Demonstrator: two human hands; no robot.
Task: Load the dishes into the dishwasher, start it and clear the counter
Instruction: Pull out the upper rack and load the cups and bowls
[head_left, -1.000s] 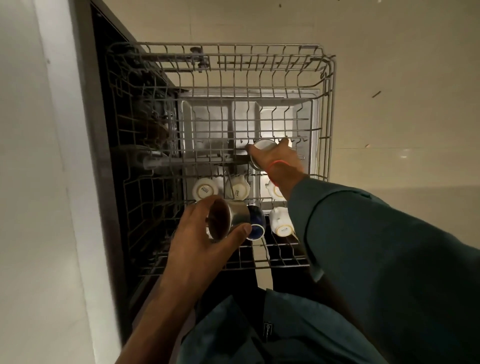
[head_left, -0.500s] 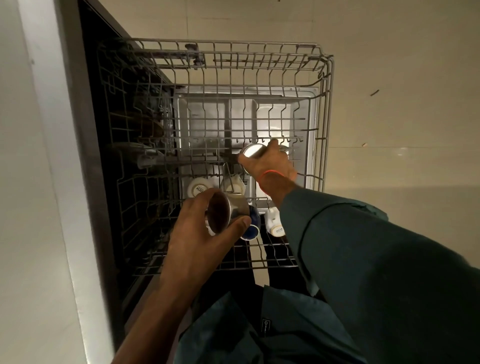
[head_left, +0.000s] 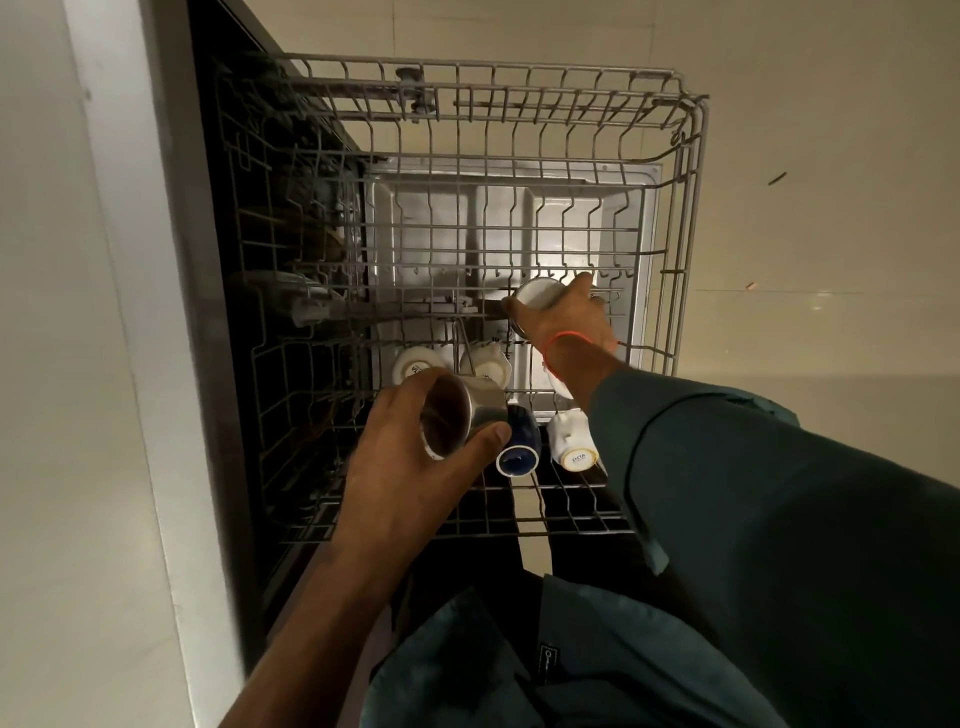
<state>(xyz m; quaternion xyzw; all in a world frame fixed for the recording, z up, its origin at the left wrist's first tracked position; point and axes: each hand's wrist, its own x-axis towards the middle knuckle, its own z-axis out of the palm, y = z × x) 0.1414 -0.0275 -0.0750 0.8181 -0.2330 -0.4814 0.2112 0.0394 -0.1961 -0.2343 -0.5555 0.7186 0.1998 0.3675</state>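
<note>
left hand: grips steel cup, lower centre | right hand: fingers curled round steel tumbler, centre frame, over rack

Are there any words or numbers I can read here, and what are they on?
White cup by the right sleeve: a dark stamp on its base, too small to read.
White cup at back left: a base stamp, partly hidden, unreadable.
Clothing tag: small print, too blurred to read.
Nothing else carries text.
</note>
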